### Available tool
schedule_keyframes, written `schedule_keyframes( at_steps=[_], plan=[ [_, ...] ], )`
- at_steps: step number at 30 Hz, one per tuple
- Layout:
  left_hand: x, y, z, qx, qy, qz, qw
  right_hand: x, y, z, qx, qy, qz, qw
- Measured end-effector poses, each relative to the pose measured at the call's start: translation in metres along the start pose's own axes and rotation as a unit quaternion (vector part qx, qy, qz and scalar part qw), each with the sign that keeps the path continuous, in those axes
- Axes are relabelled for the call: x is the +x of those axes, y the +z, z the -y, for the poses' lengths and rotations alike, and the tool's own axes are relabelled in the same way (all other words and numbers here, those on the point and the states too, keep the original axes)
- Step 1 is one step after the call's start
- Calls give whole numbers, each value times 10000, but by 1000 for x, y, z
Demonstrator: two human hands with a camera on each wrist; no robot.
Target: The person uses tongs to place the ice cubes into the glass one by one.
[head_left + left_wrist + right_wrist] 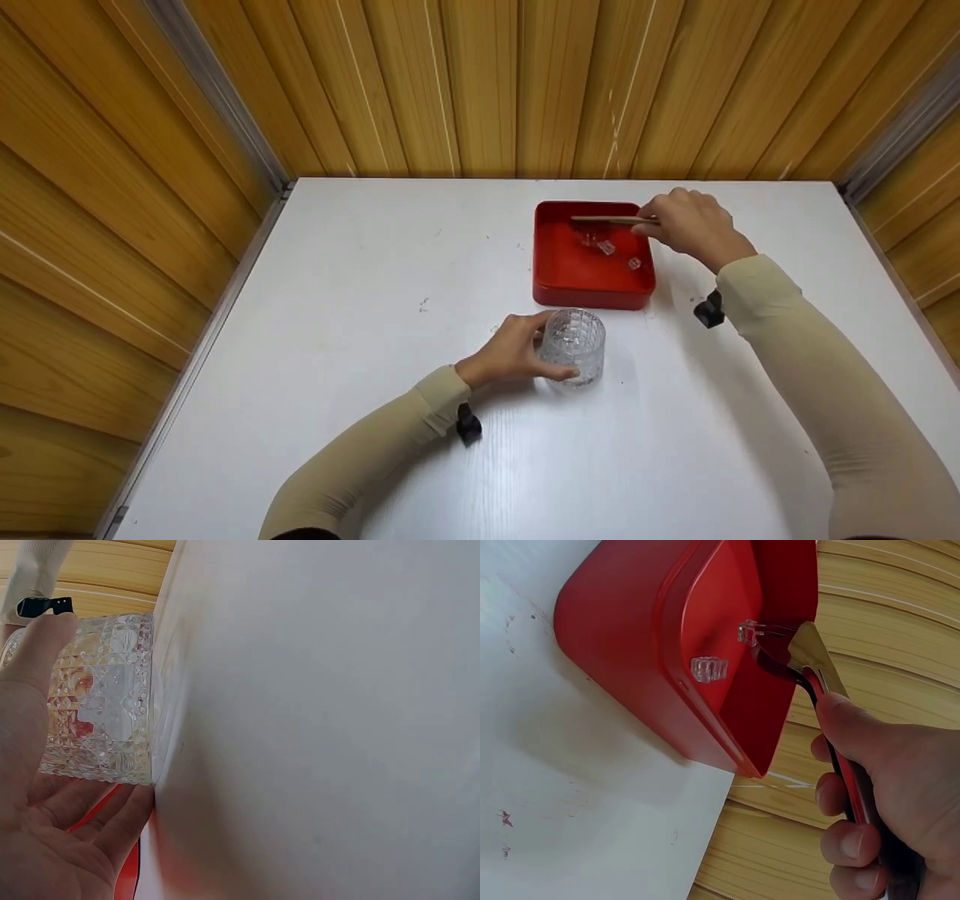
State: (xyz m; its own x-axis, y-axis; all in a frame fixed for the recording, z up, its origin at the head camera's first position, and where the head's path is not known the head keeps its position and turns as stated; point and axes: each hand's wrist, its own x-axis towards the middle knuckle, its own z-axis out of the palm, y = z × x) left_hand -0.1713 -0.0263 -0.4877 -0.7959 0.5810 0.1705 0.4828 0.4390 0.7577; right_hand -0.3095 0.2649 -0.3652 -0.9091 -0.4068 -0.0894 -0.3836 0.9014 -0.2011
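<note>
And in goes the right hand (690, 225), at the right side of the red box (592, 298), its grip clamped firmly round the tongs (611, 220), whose tips dip inside the box. One clear cube (748, 632) sits right at those tips; are they pinching it? Can't tell from here! A second cube (709, 669) lies loose inside the box, nearer the rim.

Over to the left hand (514, 349), on the near side of the box: its grip is wrapped round the patterned glass (589, 360), thumb one side, fingers the other, just in front of the box's near wall on the white counter (360, 360).

Danger spots? Those cubes look hard and slick, so an off-centre squeeze could shoot one out over the box's rim. Lift too loosely and it could drop between box and glass. And with the glass that close, one careless nudge from the left hand might knock it against the box's wall.
</note>
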Motion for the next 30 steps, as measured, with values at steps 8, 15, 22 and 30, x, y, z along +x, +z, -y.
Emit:
schedule_keyframes(
  at_steps=[8, 15, 22, 30],
  plan=[
    [0, 0, 0, -67, -32, 22, 10000, -9, -5, 1, -55, -144, -186, 9997],
    [1, -1, -1, 129, 38, -34, 9999, -17, -8, 1, -97, -265, -369, 9989],
    [0, -1, -2, -21, 71, -5, 10000, -26, -9, 3, 14, -326, -469, 9984],
    [0, -1, -1, 58, 65, -24, 10000, -34, -11, 5, 54, -301, -516, 9982]
  ],
)
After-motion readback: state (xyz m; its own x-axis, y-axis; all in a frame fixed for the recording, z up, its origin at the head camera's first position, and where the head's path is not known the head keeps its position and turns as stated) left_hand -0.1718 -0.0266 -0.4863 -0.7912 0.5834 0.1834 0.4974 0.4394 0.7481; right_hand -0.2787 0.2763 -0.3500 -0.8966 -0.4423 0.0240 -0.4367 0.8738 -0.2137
